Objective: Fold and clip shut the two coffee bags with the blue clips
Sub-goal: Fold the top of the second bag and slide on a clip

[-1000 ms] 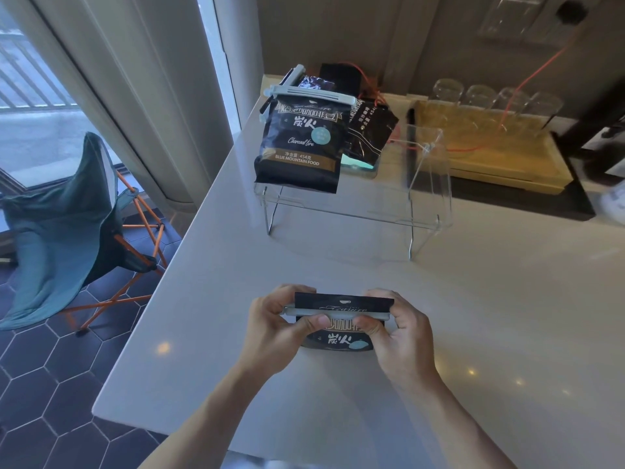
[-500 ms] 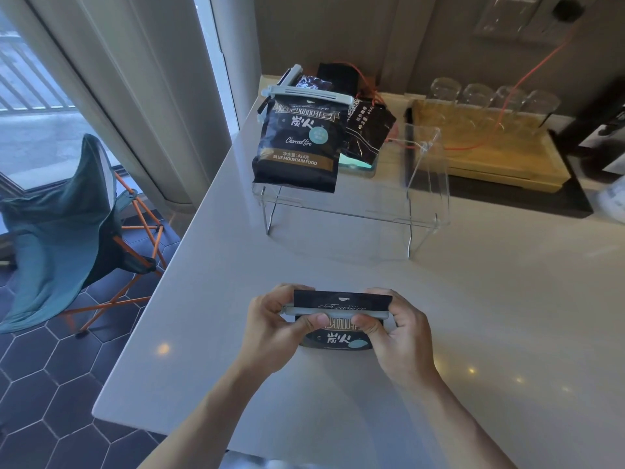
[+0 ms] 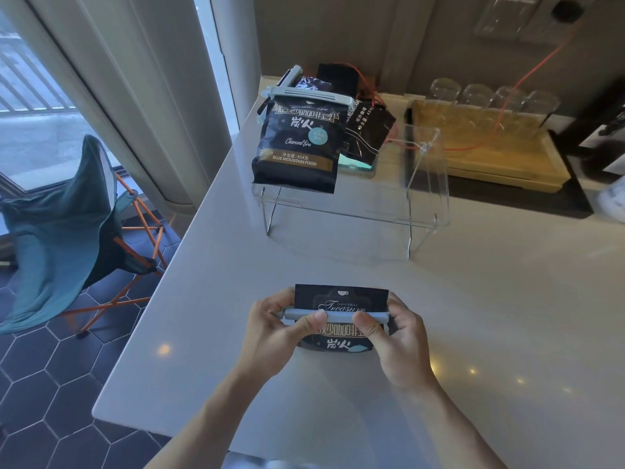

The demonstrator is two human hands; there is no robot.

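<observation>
A small dark coffee bag (image 3: 341, 301) stands on the white counter (image 3: 507, 316) in front of me. A pale blue clip (image 3: 334, 314) lies across its upper part. My left hand (image 3: 274, 336) grips the clip's left end and the bag, thumb pressed on the bar. My right hand (image 3: 399, 346) grips the right end the same way. A larger dark coffee bag (image 3: 297, 147) rests on the clear acrylic stand (image 3: 422, 204) farther back, with a pale blue clip (image 3: 309, 95) across its top.
More dark packets (image 3: 367, 133) lie behind the large bag. A wooden tray (image 3: 490, 157) with several upturned glasses (image 3: 490, 99) sits at the back right. A red cable (image 3: 527, 79) runs over it. A teal folding chair (image 3: 61, 225) stands on the floor left of the counter edge.
Both hands stay on the small bag and clip, almost still. The bag's top edge shows slightly more above the clip bar.
</observation>
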